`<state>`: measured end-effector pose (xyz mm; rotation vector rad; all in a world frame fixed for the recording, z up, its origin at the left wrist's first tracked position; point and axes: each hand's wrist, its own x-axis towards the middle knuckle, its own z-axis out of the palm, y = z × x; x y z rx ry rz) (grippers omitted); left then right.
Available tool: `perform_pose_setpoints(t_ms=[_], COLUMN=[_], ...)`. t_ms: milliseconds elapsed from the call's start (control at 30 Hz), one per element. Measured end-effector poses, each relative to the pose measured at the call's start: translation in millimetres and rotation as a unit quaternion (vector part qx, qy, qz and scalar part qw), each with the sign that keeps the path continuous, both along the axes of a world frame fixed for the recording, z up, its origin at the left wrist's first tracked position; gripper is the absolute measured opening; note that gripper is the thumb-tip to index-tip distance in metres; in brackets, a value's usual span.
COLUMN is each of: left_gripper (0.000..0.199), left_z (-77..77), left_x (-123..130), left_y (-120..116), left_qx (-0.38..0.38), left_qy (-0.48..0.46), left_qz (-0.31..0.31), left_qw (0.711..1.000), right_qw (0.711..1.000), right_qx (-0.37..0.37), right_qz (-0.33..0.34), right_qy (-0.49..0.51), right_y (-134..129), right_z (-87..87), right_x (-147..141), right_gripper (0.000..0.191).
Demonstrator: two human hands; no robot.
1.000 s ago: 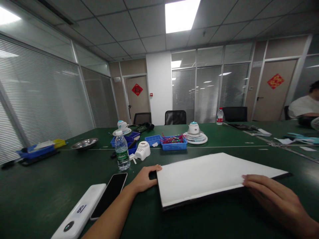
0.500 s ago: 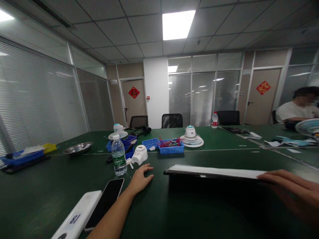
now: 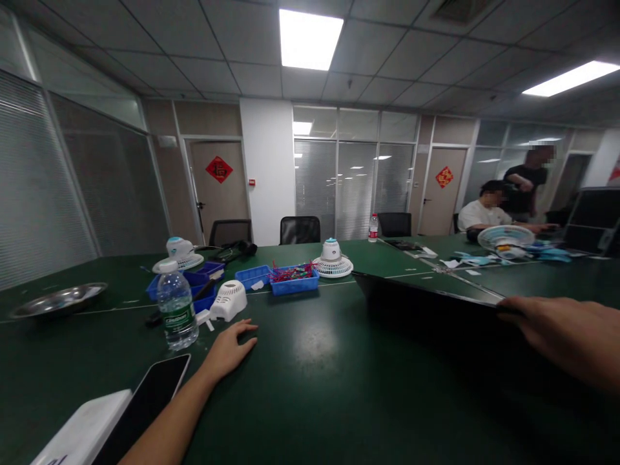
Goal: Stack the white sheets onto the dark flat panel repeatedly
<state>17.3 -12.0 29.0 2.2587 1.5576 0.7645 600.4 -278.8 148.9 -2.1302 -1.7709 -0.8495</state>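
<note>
My right hand (image 3: 562, 332) grips the near right edge of a thin black panel (image 3: 426, 307), which is tilted above the green table (image 3: 310, 400). Its fingertips are partly hidden by the panel. My left hand (image 3: 231, 349) rests on the table with thumb and fingers apart, holding nothing. Just beyond it stands a white plastic housing (image 3: 229, 301). To its left are a water bottle (image 3: 177, 310) and, nearer to me, a black-screened phone (image 3: 145, 407) beside a white box (image 3: 82, 429).
Blue trays hold red wires (image 3: 294, 274) and other parts. White fan parts (image 3: 332, 259) stand behind them. A metal dish (image 3: 61, 301) lies at the left. Two people (image 3: 484, 210) are at the far right, near a fan guard (image 3: 506, 239) and blue pieces.
The view has turned right. The panel has swung to the right and tilted, and the white sheets on it no longer show. My left hand stays spread on the table.
</note>
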Motion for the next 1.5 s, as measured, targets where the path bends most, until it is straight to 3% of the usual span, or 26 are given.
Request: perform_pose_setpoints(t_ms=[100, 167, 333, 433, 667, 767, 867, 967, 1100, 1200, 1267, 1300, 1367, 1500], left_gripper=[0.048, 0.049, 0.048, 0.048, 0.049, 0.049, 0.051, 0.059, 0.066, 0.066, 0.062, 0.061, 0.059, 0.057], left_z=[3.6, 4.4, 4.0, 4.6, 7.4, 6.3, 3.2, -0.2, -2.4, -2.3, -2.6, -3.0, -4.6, -7.1], left_x=[3, 4, 2, 0, 3, 5, 6, 5, 4, 4, 5, 6, 5, 5], left_y=[-2, -3, -1, -1, -4, -3, 1, 6, 8, 6, 5, 4, 3, 2], left_qx=[-0.007, -0.012, -0.009, -0.013, -0.02, -0.02, -0.022, -0.025, -0.027, -0.03, -0.021, -0.016, -0.007, -0.006], left_qy=[0.013, 0.018, 0.019, 0.013, 0.002, 0.001, -0.016, -0.048, -0.079, -0.08, -0.067, -0.057, -0.035, 0.008], left_qz=[0.002, 0.003, -0.001, -0.004, 0.0, 0.003, 0.002, 0.004, 0.013, 0.013, -0.003, -0.014, -0.042, -0.077], left_qw=[1.0, 1.0, 1.0, 1.0, 1.0, 1.0, 1.0, 0.999, 0.996, 0.996, 0.998, 0.998, 0.998, 0.997], right_qw=[0.992, 0.989, 0.995, 0.992, 0.995, 0.994, 0.989, 0.97, 0.914, 0.857, 0.836, 0.84, 0.878, 0.967], right_qx=[-0.107, -0.123, -0.023, -0.009, 0.021, 0.018, -0.001, -0.022, -0.107, -0.224, -0.264, -0.265, -0.226, -0.126], right_qz=[-0.063, -0.072, 0.024, 0.057, 0.041, 0.07, 0.134, 0.24, 0.39, 0.456, 0.465, 0.451, 0.386, 0.185], right_qy=[-0.02, -0.031, -0.095, -0.116, -0.084, -0.078, -0.061, -0.031, 0.033, 0.09, 0.128, 0.146, 0.169, 0.123], right_y=[8, 14, 22, 22, 11, -1, -13, -23, -25, -12, 8, 21, 54, 121], right_z=[17.0, 23.1, 22.9, 24.9, 51.6, 55.6, 38.5, 2.1, -43.1, -57.9, -62.5, -65.1, -72.8, -100.7], right_x=[-18, -23, -17, -16, -45, -68, -96, -125, -167, -187, -179, -167, -124, 6], right_gripper=[0.032, 0.035, 0.041, 0.038, 0.042, 0.041, 0.038, 0.033, 0.046, 0.037, 0.033, 0.033, 0.034, 0.047])
